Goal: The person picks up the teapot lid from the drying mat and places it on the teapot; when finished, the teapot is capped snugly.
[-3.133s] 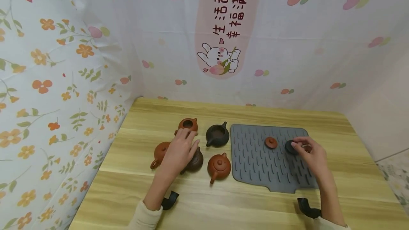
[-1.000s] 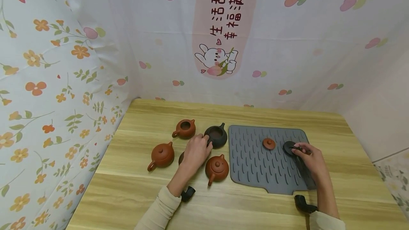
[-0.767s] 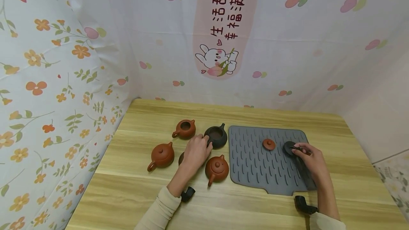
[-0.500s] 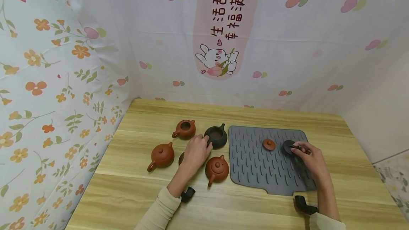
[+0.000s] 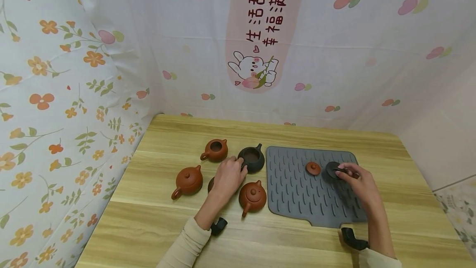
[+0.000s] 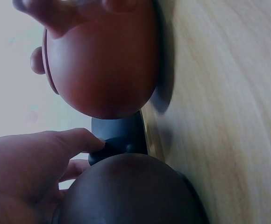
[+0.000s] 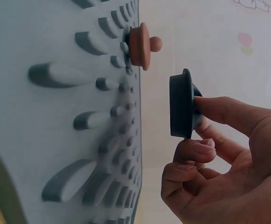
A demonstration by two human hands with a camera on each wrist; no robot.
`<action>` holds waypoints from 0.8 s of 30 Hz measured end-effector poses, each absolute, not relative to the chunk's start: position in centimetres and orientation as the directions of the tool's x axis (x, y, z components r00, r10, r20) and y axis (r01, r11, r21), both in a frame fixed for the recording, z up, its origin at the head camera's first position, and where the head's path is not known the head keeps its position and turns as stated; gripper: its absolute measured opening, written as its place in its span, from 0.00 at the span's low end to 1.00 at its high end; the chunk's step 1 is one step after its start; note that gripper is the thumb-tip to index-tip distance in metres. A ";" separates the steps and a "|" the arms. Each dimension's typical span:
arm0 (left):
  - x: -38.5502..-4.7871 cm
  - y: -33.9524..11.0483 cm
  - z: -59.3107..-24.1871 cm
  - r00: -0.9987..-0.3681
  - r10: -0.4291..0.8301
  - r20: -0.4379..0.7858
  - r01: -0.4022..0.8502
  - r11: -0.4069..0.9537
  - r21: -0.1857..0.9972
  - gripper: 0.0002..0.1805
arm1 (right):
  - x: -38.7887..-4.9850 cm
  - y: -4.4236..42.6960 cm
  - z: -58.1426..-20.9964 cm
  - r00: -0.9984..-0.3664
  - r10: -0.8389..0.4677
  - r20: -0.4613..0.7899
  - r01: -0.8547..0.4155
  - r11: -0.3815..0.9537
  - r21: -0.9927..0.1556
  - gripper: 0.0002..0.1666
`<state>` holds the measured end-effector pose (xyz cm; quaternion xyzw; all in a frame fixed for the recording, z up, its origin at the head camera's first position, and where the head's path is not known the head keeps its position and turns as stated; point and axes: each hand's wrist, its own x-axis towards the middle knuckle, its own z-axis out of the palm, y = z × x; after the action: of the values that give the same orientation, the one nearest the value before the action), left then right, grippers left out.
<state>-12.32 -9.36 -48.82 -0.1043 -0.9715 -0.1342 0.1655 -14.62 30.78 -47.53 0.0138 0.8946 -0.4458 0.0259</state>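
In the head view the left hand pinches the handle of a lidless black teapot. Thumb and fingers meet that black pot in the left wrist view, behind a dark brown teapot. Under the left forearm the brown pot is mostly hidden. The right hand pinches a black lid by its knob over the grey mat. Seen from the right wrist, the black lid hangs clear of the mat, held by the right hand.
A red lid lies on the mat. An open orange teapot stands at the back left, a lidded orange one in front of it. Another lidded orange teapot stands near the mat's left edge. Patterned cloth hangs behind.
The left hand has moved right from above the left-hand teapots to the black one and grips it. The right hand has lifted the black lid off the mat and shifted it slightly left.
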 end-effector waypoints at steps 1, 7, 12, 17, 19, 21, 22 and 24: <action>-12.3 -9.4 -48.8 -0.923 0.158 0.350 0.248 0.942 0.227 0.09 | -14.6 30.7 -47.5 -0.998 -0.003 -0.061 0.047 0.601 -0.798 0.18; -12.3 -9.4 -48.8 -0.923 0.163 0.348 0.250 0.943 0.220 0.08 | -14.6 30.1 -46.9 -0.998 -0.034 -0.052 0.020 0.626 -0.780 0.18; -12.3 -9.4 -48.7 -0.922 0.165 0.350 0.249 0.946 0.209 0.09 | -14.7 29.5 -46.8 -0.998 -0.049 -0.033 -0.005 0.637 -0.770 0.17; -12.3 -9.4 -48.7 -0.921 0.168 0.351 0.249 0.948 0.200 0.09 | -14.7 28.7 -46.5 -0.997 -0.072 -0.022 -0.028 0.626 -0.780 0.16; -12.3 -9.4 -48.8 -0.921 0.168 0.351 0.248 0.949 0.196 0.09 | -14.8 28.4 -46.5 -0.997 -0.073 -0.022 -0.028 0.620 -0.784 0.16; -12.3 -9.4 -48.8 -0.923 0.167 0.347 0.246 0.949 0.198 0.09 | -14.9 28.3 -46.5 -0.997 -0.072 -0.017 -0.031 0.618 -0.786 0.16; -12.3 -9.3 -48.8 -0.924 0.167 0.345 0.246 0.948 0.200 0.09 | -14.9 28.2 -46.4 -0.997 -0.072 -0.018 -0.031 0.621 -0.783 0.16; -12.3 -9.3 -48.7 -0.926 0.165 0.340 0.244 0.948 0.204 0.10 | -15.1 28.1 -46.4 -0.997 -0.076 -0.018 -0.034 0.626 -0.779 0.16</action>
<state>-12.26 -9.32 -48.73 -0.1053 -0.9736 -0.1223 0.1616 -15.09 28.10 -46.42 -0.0306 0.9014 -0.4312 0.0245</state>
